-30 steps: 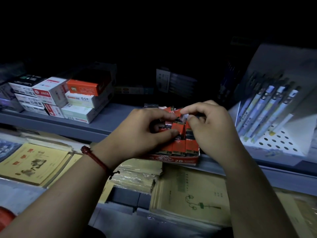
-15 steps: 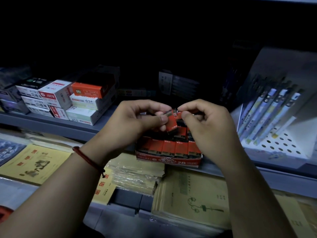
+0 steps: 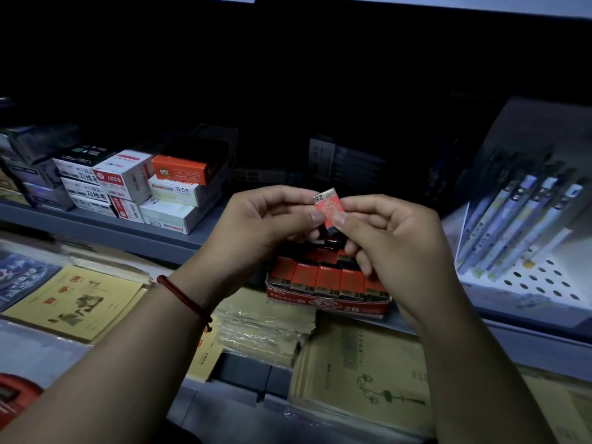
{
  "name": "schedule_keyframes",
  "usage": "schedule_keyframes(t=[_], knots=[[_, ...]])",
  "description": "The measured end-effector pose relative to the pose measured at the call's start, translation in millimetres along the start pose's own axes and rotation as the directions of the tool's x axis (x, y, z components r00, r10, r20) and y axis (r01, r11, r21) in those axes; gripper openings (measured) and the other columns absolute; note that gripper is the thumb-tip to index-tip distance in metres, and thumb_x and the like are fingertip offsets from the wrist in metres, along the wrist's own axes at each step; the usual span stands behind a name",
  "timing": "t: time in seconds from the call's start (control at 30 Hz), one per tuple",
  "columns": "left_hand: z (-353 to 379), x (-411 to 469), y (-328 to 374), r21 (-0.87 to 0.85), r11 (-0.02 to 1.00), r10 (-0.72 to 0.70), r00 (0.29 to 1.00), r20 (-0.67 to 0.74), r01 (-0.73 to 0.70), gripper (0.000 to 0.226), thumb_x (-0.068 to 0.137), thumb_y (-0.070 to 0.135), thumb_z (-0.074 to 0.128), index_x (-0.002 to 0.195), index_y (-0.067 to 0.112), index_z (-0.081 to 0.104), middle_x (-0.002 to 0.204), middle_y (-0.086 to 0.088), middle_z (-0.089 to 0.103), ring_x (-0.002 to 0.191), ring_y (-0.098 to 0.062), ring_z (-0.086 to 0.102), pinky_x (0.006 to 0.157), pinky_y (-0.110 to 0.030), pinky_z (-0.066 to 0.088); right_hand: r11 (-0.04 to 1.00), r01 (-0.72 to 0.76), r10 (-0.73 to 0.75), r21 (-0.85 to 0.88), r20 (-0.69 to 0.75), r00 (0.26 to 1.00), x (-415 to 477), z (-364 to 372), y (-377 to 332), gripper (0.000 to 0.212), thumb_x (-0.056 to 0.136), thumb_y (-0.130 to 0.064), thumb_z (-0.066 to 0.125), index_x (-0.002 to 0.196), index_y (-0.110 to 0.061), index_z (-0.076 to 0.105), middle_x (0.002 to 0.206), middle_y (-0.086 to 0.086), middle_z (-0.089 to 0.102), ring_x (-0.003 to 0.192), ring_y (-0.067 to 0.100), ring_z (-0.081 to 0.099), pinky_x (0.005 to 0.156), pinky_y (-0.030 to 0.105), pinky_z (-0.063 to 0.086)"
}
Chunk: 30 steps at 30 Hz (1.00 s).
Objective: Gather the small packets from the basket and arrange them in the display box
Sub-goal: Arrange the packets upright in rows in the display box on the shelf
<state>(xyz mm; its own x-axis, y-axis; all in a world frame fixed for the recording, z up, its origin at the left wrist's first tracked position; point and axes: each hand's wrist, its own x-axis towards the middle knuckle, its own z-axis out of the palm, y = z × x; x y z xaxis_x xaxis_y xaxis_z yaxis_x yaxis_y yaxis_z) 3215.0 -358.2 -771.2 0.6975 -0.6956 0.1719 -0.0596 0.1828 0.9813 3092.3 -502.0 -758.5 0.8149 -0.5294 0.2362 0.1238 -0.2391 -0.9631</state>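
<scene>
**One packet came up out of the box**

A second before, both hands were down low, pressing on the packets in the display box (image 3: pixel 330 305). Then they came up with one small red packet (image 3: pixel 329 207) between them. Now the packet was in the air, just above the box, with its flat face and the "2B" mark turned toward the person.

The left hand (image 3: pixel 256 225) pinched the packet's left edge with thumb and first finger. The right hand (image 3: pixel 394 248) pinched its right edge the same way. The other fingers of both hands were curled in and held nothing else.

This looked like a check or a turn of the packet, so it could go back in the right way round. It was not yet in its place. Right below the hands, a row of packets (image 3: pixel 326 280) already stood neatly at the front of the box. The back of the box was too dark to see well.

The box sat on a grey shelf (image 3: pixel 96 227) in a dim shop. Far off to the left of the left hand were stacked boxes (image 3: pixel 128 184). Past the right hand, pens (image 3: pixel 525 219) leaned in a white rack (image 3: pixel 544 283). Below the arms lay yellow notebooks (image 3: pixel 70 302). A red string (image 3: pixel 182 296) was tied round the left wrist. No basket showed for sure.
</scene>
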Motion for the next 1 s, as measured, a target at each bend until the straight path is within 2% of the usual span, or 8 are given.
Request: schedule_keyframes(t=[0.1,0.23,0.33,0.47,0.53,0.73,0.9,1.0], knots=[[1.5,2.3,-1.1,-0.001,1.0,0.021,0.999,-0.043,-0.021,0.023,0.086,0.007,0.073,0.108,0.002,0.073,0.074,-0.009,0.072,0.066,-0.012,0.065,0.065,-0.02,0.051,1.0,0.004,-0.004,0.012,0.022,1.0,-1.0,1.0,-1.4,0.013,0.092,-0.019,0.074,0.105,-0.02,0.078,0.075,0.0,0.074,0.053,0.005,0.057,0.046,0.024,0.044],[3.8,4.1,-1.6,-0.037,0.999,0.023,0.997,-0.074,-0.026,0.015,0.089,0.003,0.071,0.105,0.003,0.071,0.074,-0.01,0.068,0.063,-0.015,0.06,0.065,-0.024,0.048,1.0,0.019,-0.019,0.003,0.086,0.996,-0.3,0.9,-0.9,0.017,0.092,-0.018,0.074,0.109,-0.022,0.074,0.09,0.003,0.077,0.069,0.015,0.068,0.051,0.032,0.051],[4.2,3.2,-0.9,-0.023,0.999,0.034,0.998,-0.057,-0.035,0.02,0.089,0.003,0.072,0.108,0.007,0.068,0.081,-0.007,0.071,0.065,-0.014,0.06,0.065,-0.024,0.049,0.999,0.036,-0.036,0.007,0.031,0.999,0.4,0.4,-0.1,0.013,0.091,-0.013,0.075,0.103,-0.017,0.075,0.085,0.004,0.076,0.064,0.016,0.067,0.051,0.031,0.051],[3.3,1.5,-1.0,0.035,0.992,0.118,0.993,0.031,-0.119,0.041,0.086,0.0,0.074,0.124,0.012,0.067,0.093,-0.015,0.073,0.077,-0.02,0.063,0.07,-0.023,0.054,0.999,0.042,-0.042,-0.019,-0.012,0.999,1.9,-3.2,0.1,0.014,0.09,-0.015,0.076,0.1,-0.024,0.08,0.066,0.003,0.068,0.05,0.014,0.055,0.051,0.027,0.047],[4.1,0.0,-1.2,0.061,0.989,0.132,0.989,0.06,-0.136,0.04,0.085,0.0,0.074,0.124,0.009,0.068,0.097,-0.016,0.076,0.083,-0.024,0.067,0.075,-0.024,0.057,0.999,0.028,-0.028,-0.024,-0.014,1.0,2.3,-4.8,-0.8,0.016,0.092,-0.015,0.074,0.102,-0.026,0.08,0.063,0.005,0.065,0.048,0.015,0.053,0.052,0.027,0.047],[8.3,-1.4,-6.0,0.085,0.985,0.152,0.988,-0.022,-0.15,0.042,0.075,0.013,0.083,0.114,0.007,0.07,0.099,-0.016,0.078,0.095,-0.046,0.071,0.091,-0.051,0.058,0.997,-0.023,0.025,0.072,-0.021,0.999,1.9,-3.6,-2.4,0.025,0.093,-0.014,0.073,0.117,-0.019,0.067,0.088,0.007,0.075,0.06,0.016,0.061,0.051,0.027,0.049],[7.9,-2.3,-4.7,0.057,0.988,0.145,0.989,0.034,-0.146,0.02,0.088,0.008,0.072,0.107,0.004,0.069,0.083,0.0,0.075,0.074,-0.01,0.065,0.069,-0.022,0.052,0.989,-0.023,0.039,0.149,-0.103,0.994,3.5,-5.1,-1.7,0.024,0.091,-0.007,0.074,0.112,-0.012,0.063,0.088,0.008,0.075,0.057,0.013,0.057,0.049,0.027,0.045],[7.7,-1.9,-6.0,0.092,0.985,0.143,0.99,0.004,-0.143,0.008,0.086,0.011,0.074,0.091,0.006,0.072,0.074,0.002,0.071,0.068,-0.011,0.059,0.066,-0.021,0.049,0.994,-0.023,0.033,0.109,-0.087,0.996,3.8,-7.2,-0.4,0.012,0.091,-0.008,0.074,0.102,-0.011,0.07,0.07,0.003,0.069,0.051,0.01,0.054,0.049,0.027,0.044]])
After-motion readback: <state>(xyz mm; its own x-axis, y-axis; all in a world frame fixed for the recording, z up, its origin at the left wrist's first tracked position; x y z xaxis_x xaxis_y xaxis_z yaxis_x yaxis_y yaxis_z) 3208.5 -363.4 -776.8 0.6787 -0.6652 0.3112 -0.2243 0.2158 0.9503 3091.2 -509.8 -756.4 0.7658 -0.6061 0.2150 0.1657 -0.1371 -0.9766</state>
